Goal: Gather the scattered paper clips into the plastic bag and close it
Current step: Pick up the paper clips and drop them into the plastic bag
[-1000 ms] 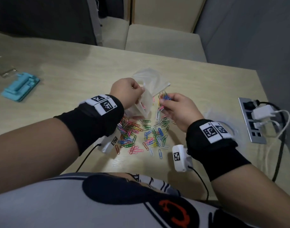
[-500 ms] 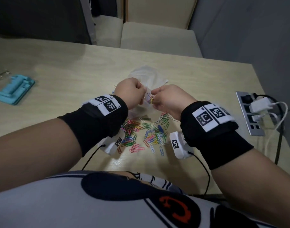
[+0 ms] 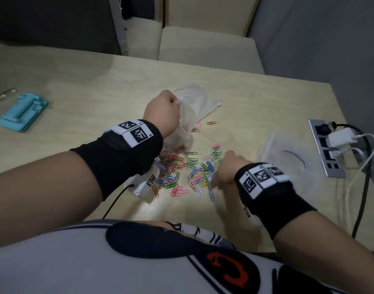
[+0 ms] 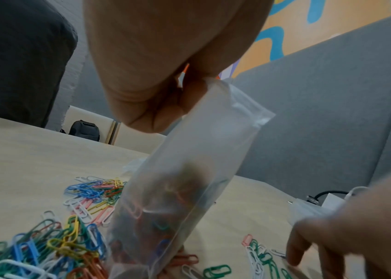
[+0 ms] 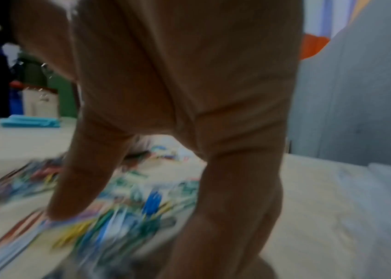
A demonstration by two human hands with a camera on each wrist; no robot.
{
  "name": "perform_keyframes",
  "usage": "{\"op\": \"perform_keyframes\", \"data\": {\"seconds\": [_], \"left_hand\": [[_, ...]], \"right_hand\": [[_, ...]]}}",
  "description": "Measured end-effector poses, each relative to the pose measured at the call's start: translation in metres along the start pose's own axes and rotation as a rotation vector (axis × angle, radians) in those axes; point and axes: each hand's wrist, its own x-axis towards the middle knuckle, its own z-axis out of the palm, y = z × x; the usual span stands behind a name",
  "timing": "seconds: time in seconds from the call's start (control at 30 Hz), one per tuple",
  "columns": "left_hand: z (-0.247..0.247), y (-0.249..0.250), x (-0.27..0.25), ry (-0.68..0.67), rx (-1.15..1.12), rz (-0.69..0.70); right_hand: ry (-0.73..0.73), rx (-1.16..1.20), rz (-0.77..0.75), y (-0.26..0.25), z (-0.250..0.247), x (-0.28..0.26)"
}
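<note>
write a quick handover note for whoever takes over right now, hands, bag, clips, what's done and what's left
Left hand: grips the bag near its top, holding it upright over the table.
Right hand: down on the clips, fingers spread; blurred, so any grasp is unclear.
Done: some clips are in the bag.
Left: most clips remain on the table, a few strays beyond the bag; then close the bag.

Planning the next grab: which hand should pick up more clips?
Right. The right hand is down at the scattered coloured paper clips, while the left hand holds the clear plastic bag.
</note>
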Motion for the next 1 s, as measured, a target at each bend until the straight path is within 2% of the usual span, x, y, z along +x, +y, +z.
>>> {"op": "perform_keyframes", "data": {"seconds": [0.03,0.1,0.27,0.33,0.43,0.53,0.6,0.83,0.9,1.0], "left_hand": [[-0.001,-0.001,0.000,0.010,-0.010,-0.004],[-0.001,-0.004,0.000,0.016,-0.017,-0.002],[-0.003,-0.005,0.000,0.046,-0.019,0.030],[-0.005,-0.004,0.000,0.066,-0.027,0.039],[-0.005,-0.003,-0.002,0.064,-0.019,0.040],[-0.003,-0.004,-0.004,0.047,-0.021,0.029],[-0.002,-0.005,-0.005,0.037,-0.027,0.020],[0.000,-0.006,-0.005,0.011,-0.028,0.036],[0.001,-0.007,-0.005,0.000,-0.023,0.040],[0.003,-0.007,-0.003,-0.014,-0.021,0.042]], "right_hand": [[-0.002,-0.021,0.020,-0.002,0.009,-0.002],[0.028,0.081,0.002,-0.007,0.023,0.000],[0.190,0.253,-0.251,-0.022,0.030,0.018],[0.198,0.273,-0.314,-0.027,0.030,0.020],[0.173,0.119,-0.415,-0.033,0.033,0.017],[0.267,-0.048,-0.516,-0.038,0.043,0.018],[0.317,-0.051,-0.555,-0.037,0.046,0.019],[0.375,-0.005,-0.557,-0.023,0.040,0.028],[0.334,0.119,-0.506,-0.018,0.031,0.028],[0.253,0.495,-0.396,-0.013,0.013,0.026]]}}
